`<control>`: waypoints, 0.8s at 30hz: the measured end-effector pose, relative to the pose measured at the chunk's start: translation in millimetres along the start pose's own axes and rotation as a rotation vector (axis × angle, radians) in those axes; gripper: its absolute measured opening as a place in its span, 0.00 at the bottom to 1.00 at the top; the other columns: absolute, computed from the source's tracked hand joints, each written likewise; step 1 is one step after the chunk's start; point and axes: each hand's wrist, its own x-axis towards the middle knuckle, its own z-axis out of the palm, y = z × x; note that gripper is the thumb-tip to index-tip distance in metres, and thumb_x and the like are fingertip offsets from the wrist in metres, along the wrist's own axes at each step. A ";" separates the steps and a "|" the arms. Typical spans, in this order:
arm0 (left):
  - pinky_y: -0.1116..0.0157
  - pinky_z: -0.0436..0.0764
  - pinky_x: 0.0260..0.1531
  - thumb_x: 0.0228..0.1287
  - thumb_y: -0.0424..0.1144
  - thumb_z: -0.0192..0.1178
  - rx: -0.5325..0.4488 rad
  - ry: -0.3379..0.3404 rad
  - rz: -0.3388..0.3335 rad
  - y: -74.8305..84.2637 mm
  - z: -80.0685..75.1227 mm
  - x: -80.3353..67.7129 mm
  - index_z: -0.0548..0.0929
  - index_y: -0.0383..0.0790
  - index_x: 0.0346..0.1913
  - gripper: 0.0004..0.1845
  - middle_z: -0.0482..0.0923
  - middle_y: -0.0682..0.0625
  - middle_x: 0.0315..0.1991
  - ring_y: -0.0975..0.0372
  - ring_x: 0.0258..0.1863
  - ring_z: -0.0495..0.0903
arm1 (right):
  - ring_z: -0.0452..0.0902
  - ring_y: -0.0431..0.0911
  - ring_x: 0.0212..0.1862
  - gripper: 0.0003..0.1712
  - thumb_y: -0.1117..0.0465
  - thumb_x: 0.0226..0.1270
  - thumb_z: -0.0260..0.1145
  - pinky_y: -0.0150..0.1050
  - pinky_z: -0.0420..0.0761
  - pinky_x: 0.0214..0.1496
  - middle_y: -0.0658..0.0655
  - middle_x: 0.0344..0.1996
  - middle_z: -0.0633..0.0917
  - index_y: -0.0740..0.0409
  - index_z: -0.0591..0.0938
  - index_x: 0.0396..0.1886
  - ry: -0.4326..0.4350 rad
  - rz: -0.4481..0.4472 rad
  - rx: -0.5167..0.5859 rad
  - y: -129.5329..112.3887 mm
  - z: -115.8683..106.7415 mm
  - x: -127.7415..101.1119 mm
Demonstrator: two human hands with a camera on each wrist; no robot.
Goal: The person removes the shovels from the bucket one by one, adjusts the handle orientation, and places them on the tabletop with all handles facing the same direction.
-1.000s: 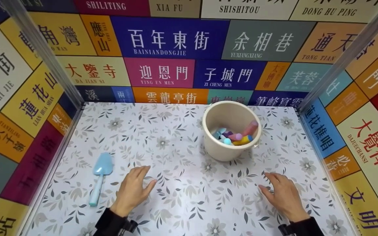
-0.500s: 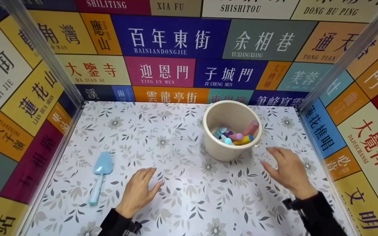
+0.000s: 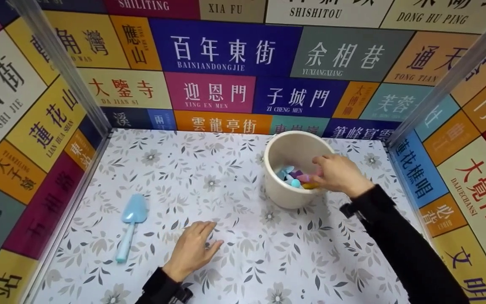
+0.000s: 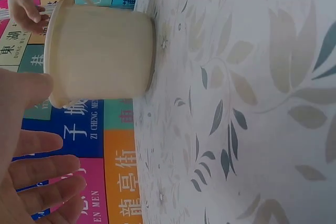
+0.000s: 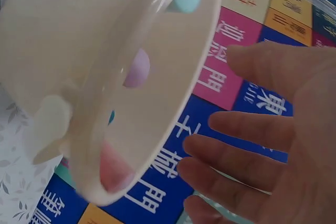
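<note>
1. Left edge: a wall of street-name panels (image 3: 40, 126) is running down the frame, showing Chinese characters with romanised spellings.
2. Lower left: a light-blue toy shovel (image 3: 135, 211) is lying on the white floral-print surface (image 3: 234, 198), blade pointing up the frame, handle toward the bottom edge.
3. Lower frame, left of centre: the left hand (image 3: 192, 249) is resting in a loose pose, thumb spread from the fingers, grasping nothing. A black sleeve (image 3: 158, 287) is covering the wrist.
4. Upper middle: a dark-blue panel (image 3: 226, 46) is reading BAINIANDONGJIE.
5. Right of centre: a cream bucket (image 3: 287, 196) is standing upright. Teal (image 3: 295, 183), purple (image 3: 296, 174), pink (image 3: 304, 178) and yellow pieces (image 3: 308, 185) are lying inside; exact kinds too small to tell.
6. Just right of that: the right hand (image 3: 338, 173) is hovering at the bucket's right rim, fingertips over the mouth. Right wrist view: fingers are extending loosely, apart from the rim; grip released, holding nothing.
7. Right edge: more coloured panels (image 3: 479, 185) are lining the side wall.
</note>
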 end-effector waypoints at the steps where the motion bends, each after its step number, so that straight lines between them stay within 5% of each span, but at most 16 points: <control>1: 0.56 0.87 0.47 0.61 0.43 0.77 -0.002 -0.001 0.006 1.5 2.1 0.9 0.86 0.34 0.56 0.24 0.88 0.43 0.47 0.53 0.46 0.86 | 0.83 0.74 0.56 0.33 0.50 0.73 0.71 0.69 0.81 0.63 0.76 0.54 0.86 0.74 0.80 0.63 -0.030 0.002 -0.013 -1.6 2.1 6.4; 11: 0.58 0.86 0.47 0.62 0.47 0.76 0.023 -0.040 0.037 11.2 14.6 4.2 0.87 0.37 0.55 0.23 0.89 0.46 0.47 0.55 0.46 0.85 | 0.86 0.69 0.47 0.22 0.54 0.72 0.68 0.63 0.86 0.55 0.74 0.42 0.88 0.73 0.83 0.46 -0.221 0.011 -0.126 -13.7 22.1 51.6; 24: 0.56 0.87 0.50 0.64 0.44 0.74 -0.002 -0.051 0.059 14.2 20.7 3.8 0.87 0.36 0.53 0.20 0.89 0.46 0.47 0.54 0.46 0.86 | 0.89 0.63 0.44 0.12 0.66 0.72 0.61 0.59 0.90 0.51 0.72 0.41 0.90 0.71 0.86 0.39 -0.335 0.070 -0.141 -13.2 45.3 64.8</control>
